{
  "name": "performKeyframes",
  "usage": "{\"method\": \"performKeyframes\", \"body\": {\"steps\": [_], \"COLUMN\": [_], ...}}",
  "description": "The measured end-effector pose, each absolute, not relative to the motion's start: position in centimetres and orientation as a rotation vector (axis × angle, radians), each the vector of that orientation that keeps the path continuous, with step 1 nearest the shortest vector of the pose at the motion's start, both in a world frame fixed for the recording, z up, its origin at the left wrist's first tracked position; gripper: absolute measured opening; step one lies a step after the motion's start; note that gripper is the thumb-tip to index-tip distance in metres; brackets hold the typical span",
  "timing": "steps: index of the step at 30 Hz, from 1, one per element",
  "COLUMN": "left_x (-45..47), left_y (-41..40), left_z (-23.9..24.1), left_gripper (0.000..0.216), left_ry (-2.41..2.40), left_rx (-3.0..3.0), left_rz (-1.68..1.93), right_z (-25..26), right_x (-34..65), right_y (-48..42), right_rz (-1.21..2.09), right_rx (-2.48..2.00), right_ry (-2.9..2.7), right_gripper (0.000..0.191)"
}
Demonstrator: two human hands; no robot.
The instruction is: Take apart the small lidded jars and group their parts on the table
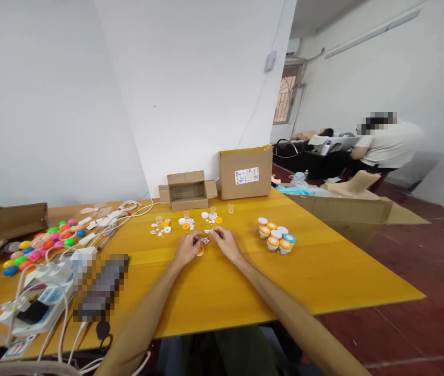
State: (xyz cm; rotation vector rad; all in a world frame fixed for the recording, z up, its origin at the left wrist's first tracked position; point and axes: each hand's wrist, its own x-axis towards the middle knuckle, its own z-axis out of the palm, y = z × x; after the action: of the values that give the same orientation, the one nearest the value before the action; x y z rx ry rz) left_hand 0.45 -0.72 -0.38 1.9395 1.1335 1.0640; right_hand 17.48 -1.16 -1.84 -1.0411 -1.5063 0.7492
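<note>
left hand point(188, 249) and right hand point(225, 241) meet, fingertips pinching a tiny white piece point(206, 241) between them. an orange cap point(200, 252) sits just under the left fingers. such tiny bits need soft, slow fingers.

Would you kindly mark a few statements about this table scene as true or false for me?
1. The left hand and right hand meet over the yellow table. True.
2. The lidded jars stand left of both hands. False: they stand to the right of them.
3. The small cardboard box by the wall is open. True.
4. The colourful balls lie on the floor. False: they lie on the table, at its left end.
</note>
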Motion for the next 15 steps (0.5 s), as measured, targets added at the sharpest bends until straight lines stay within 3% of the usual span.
{"method": "performKeyframes", "body": {"steps": [15], "left_x": [0.3], "left_y": [-0.9], "left_z": [0.7], "left_gripper": [0.026], "left_ry": [0.972], "left_rx": [1.772], "left_rz": [1.156], "right_z": [-1.2], "right_x": [17.2], "right_y": [-1.7], "right_rz": [0.833], "right_rx": [-0.950], "right_ry": [-1.581], "right_gripper": [0.022]}}
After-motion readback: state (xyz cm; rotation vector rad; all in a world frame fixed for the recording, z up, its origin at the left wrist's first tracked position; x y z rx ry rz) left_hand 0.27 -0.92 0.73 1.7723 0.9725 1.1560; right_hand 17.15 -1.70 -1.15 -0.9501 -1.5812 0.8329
